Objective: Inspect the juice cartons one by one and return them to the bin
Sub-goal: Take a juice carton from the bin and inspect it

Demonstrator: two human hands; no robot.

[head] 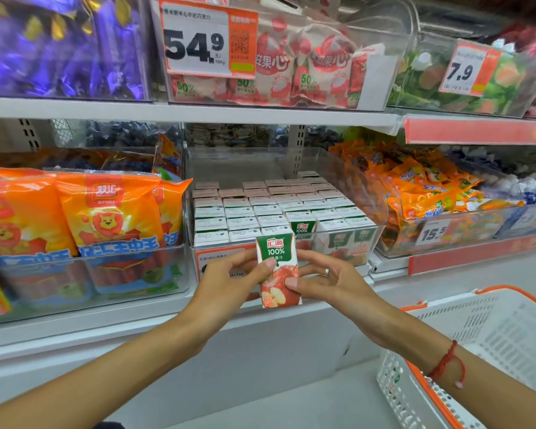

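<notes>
A small apple juice carton (278,267), green and white on top with a red apple below, is upright in front of the shelf. My left hand (229,281) pinches its left side with thumb and fingers. From the other side, my right hand (324,281) holds its right edge, a ring on one finger. Just behind stands the clear plastic bin (381,212), packed with several rows of the same cartons (260,209), tops up. One carton (302,227) in the front row shows its green label.
Orange sausage packs (106,218) fill the bin to the left, orange snack bags (421,187) the bin to the right. Price tags hang on the shelf above. A white basket with orange rim (489,351) sits at lower right, near my right forearm.
</notes>
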